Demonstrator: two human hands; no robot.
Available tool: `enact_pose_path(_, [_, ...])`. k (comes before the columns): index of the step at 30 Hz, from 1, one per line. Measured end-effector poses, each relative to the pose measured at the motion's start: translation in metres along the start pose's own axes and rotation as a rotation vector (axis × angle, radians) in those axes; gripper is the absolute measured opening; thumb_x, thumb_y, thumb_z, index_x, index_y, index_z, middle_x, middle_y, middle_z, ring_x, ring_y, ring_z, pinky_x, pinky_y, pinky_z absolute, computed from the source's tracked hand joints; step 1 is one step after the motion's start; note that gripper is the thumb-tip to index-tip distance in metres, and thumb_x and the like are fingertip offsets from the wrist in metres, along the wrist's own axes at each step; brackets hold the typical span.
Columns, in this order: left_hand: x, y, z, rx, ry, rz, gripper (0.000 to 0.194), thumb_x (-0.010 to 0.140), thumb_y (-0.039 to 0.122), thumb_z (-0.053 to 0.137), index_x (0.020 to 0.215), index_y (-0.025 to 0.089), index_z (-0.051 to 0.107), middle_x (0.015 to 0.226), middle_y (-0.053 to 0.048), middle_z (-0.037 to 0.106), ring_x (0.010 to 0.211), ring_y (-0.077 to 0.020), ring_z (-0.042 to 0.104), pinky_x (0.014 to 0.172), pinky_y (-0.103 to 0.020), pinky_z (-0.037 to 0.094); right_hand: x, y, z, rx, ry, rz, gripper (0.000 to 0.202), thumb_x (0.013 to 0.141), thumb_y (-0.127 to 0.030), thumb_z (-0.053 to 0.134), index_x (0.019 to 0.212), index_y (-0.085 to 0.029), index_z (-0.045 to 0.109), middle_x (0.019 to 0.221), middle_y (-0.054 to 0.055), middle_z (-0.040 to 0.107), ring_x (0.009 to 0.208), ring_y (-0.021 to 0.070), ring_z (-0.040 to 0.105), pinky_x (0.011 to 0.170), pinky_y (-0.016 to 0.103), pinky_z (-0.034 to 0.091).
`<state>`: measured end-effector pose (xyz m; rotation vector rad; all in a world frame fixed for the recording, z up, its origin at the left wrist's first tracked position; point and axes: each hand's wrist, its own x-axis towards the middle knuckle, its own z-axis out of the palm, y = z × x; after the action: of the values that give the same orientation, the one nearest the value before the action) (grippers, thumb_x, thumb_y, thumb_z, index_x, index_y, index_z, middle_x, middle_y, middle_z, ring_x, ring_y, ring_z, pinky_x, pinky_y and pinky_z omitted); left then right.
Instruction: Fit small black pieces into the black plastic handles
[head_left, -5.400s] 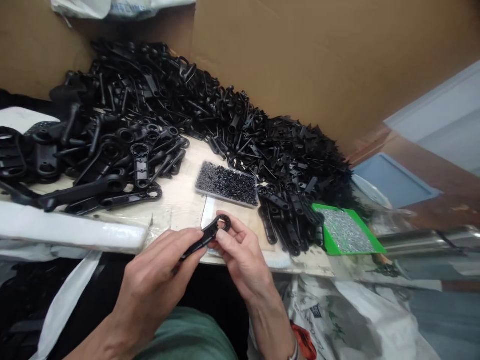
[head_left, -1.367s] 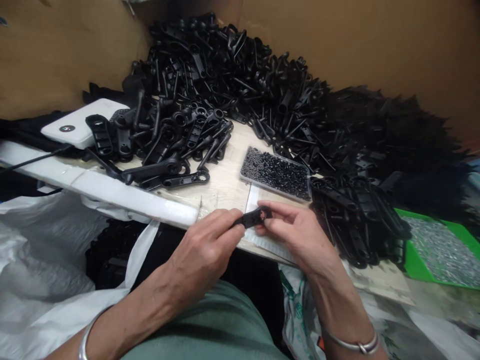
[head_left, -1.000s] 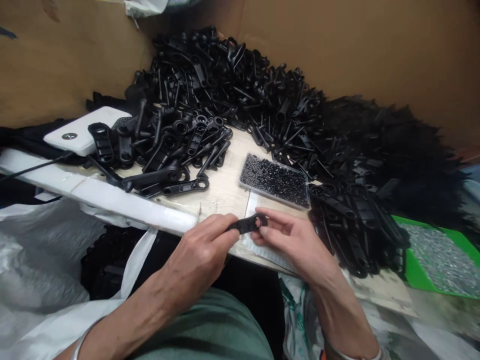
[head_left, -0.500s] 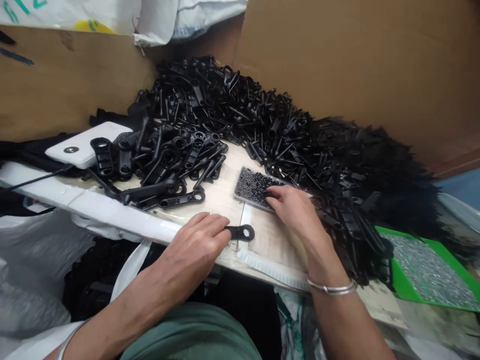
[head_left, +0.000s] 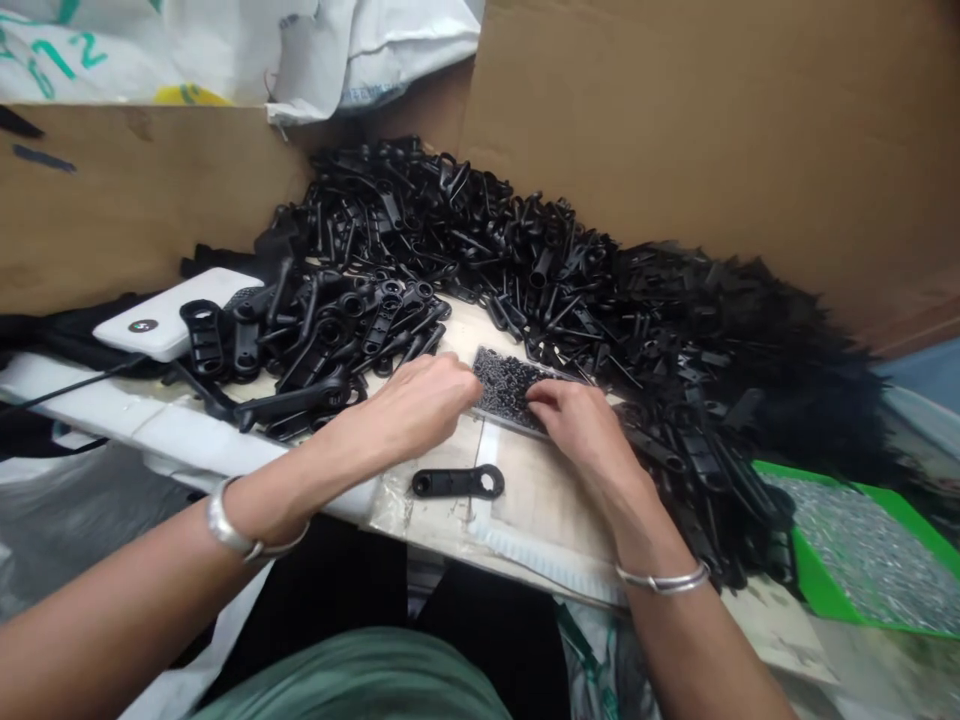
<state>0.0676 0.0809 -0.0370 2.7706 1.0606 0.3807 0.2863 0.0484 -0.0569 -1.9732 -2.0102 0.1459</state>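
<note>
A shallow clear box (head_left: 501, 385) of small black and grey pieces lies at the middle of the board. My left hand (head_left: 437, 395) is at the box's left edge, fingers closed; what they hold, if anything, is hidden. At the box's right part, my right hand (head_left: 576, 415) has thumb and forefinger pinched among the black pieces. Anything between those fingertips is too small to make out. Nearer to me, a flat black plastic arm (head_left: 457, 482) with a ring at its right end rests on the board, touched by neither hand.
Black plastic parts (head_left: 450, 220) are heaped along the back and right. More such parts (head_left: 322, 340) lie at left beside a white power bank (head_left: 176, 315) with a cable. A green tray (head_left: 832, 590) of small metal pieces stands at right. Cardboard walls (head_left: 712, 120) rise behind.
My left hand has let go of the black plastic arm and moved up to the box's left edge. My right hand stays at the box. The view has tilted slightly upward.
</note>
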Motion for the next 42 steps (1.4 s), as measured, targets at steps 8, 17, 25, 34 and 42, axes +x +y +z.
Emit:
enact_pose_path(8, [0.051,0.002,0.022,0.044,-0.075,0.046,0.023,0.074,0.000,0.045,0.061,0.015,0.055,0.068,-0.006,0.059,0.081,-0.0213,0.055,0.080,-0.038,0.035,-0.010,0.007,-0.010,0.215,0.141,0.014,0.019,0.083,-0.023,0.058,0.092,-0.022,0.074,0.091,0.002,0.073,0.083,0.0187,0.067,0.078,0.028,0.049])
enact_pose_path(17, [0.052,0.001,0.017,-0.189,-0.030,-0.021,0.018,0.067,0.006,0.053,0.053,0.016,0.058,0.058,-0.002,0.058,0.065,-0.0168,0.052,0.078,-0.035,0.035,-0.026,0.001,-0.021,0.740,0.103,0.215,0.022,0.076,-0.032,0.065,0.090,-0.016,0.073,0.063,0.001,0.065,0.047,0.0118,0.053,0.045,0.025,0.042])
enact_pose_path(25, [0.045,-0.005,0.012,-0.726,0.055,-0.200,0.009,0.067,0.016,0.064,0.072,0.015,0.071,0.066,-0.001,0.066,0.063,-0.0136,0.055,0.062,-0.026,0.039,-0.029,-0.010,-0.017,1.102,0.044,0.267,0.026,0.072,-0.029,0.073,0.093,-0.013,0.071,0.067,0.003,0.067,0.051,0.0106,0.056,0.051,0.024,0.047])
enact_pose_path(34, [0.018,0.012,0.014,-1.414,0.021,-0.371,0.019,0.065,0.024,0.075,0.075,0.010,0.068,0.064,-0.003,0.063,0.058,-0.0093,0.052,0.061,-0.025,0.043,-0.042,-0.028,-0.017,1.454,-0.056,0.267,0.024,0.067,-0.026,0.080,0.085,-0.014,0.070,0.081,0.007,0.070,0.063,0.0123,0.062,0.054,0.021,0.051])
enact_pose_path(42, [-0.001,0.028,0.011,-1.703,-0.050,-0.385,0.023,0.069,0.029,0.076,0.076,0.008,0.068,0.075,-0.006,0.065,0.061,-0.0072,0.053,0.063,-0.022,0.043,-0.054,-0.038,-0.015,1.555,-0.067,0.260,0.022,0.067,-0.025,0.080,0.085,-0.017,0.070,0.068,-0.002,0.060,0.058,0.0086,0.054,0.054,0.020,0.049])
